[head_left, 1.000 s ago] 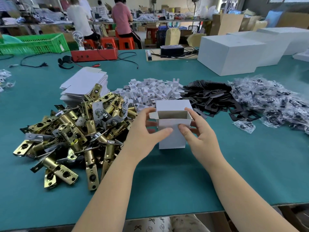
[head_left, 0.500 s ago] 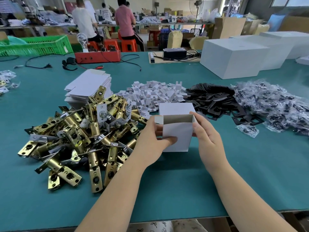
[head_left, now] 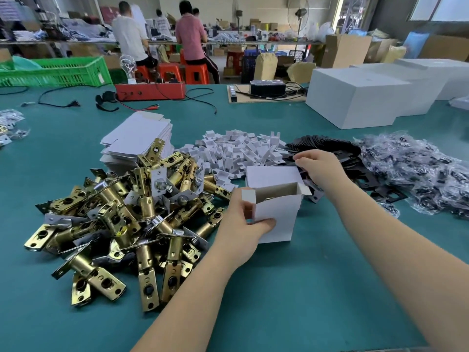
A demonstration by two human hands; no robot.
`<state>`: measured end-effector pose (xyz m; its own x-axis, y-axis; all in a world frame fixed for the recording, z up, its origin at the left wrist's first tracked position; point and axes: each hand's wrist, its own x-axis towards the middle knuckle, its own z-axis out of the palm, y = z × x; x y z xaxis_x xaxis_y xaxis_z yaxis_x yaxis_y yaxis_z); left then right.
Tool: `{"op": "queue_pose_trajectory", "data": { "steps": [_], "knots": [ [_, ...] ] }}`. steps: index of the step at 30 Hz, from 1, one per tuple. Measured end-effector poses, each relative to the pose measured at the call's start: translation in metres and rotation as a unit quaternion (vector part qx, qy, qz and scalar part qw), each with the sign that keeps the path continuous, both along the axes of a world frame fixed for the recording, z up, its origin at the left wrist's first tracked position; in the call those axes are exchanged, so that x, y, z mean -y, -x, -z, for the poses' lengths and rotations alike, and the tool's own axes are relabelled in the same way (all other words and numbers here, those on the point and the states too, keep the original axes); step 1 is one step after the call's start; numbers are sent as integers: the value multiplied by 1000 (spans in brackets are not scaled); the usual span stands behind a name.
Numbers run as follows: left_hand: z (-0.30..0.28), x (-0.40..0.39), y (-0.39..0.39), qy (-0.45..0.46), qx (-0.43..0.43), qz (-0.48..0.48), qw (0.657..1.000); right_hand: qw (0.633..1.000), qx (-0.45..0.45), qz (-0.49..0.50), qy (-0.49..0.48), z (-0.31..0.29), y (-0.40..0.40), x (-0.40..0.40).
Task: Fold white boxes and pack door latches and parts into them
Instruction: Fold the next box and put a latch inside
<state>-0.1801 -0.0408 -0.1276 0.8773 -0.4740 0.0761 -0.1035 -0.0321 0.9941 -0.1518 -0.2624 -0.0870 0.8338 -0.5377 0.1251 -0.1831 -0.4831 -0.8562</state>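
A small white box (head_left: 278, 219) stands upright on the green table, its top open and its lid flap raised at the back. Something brassy shows inside it. My left hand (head_left: 239, 224) grips the box's left front corner, thumb on the front face. My right hand (head_left: 319, 166) has reached behind the box to the pile of black plates (head_left: 330, 151), its fingers curled at a plate's edge. A heap of brass door latches (head_left: 121, 219) lies to the left. Small white card inserts (head_left: 241, 151) are piled behind the box.
A stack of flat white box blanks (head_left: 137, 135) sits behind the latches. Bagged black parts (head_left: 418, 174) spread at the right. Large white cartons (head_left: 355, 100), a red device (head_left: 152, 91) with cables and a green crate (head_left: 55, 72) stand at the back. People work beyond the table.
My right hand left the box and moved back and right to the black plates. My left hand stayed on the box's left corner.
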Motion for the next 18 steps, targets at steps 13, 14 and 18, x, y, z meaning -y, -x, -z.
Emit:
{"op": "queue_pose_trajectory", "data": {
  "steps": [13, 14, 18],
  "knots": [
    [-4, 5, 2, 56, -45, 18, 997, 903, -278, -201, 258, 0, -72, 19],
    [-3, 5, 2, 57, -45, 18, 997, 901, -284, -202, 257, 1, -75, 18],
    [-1, 4, -1, 51, -49, 22, 997, 946, -236, -161, 156, 9, -75, 16]
  ]
}}
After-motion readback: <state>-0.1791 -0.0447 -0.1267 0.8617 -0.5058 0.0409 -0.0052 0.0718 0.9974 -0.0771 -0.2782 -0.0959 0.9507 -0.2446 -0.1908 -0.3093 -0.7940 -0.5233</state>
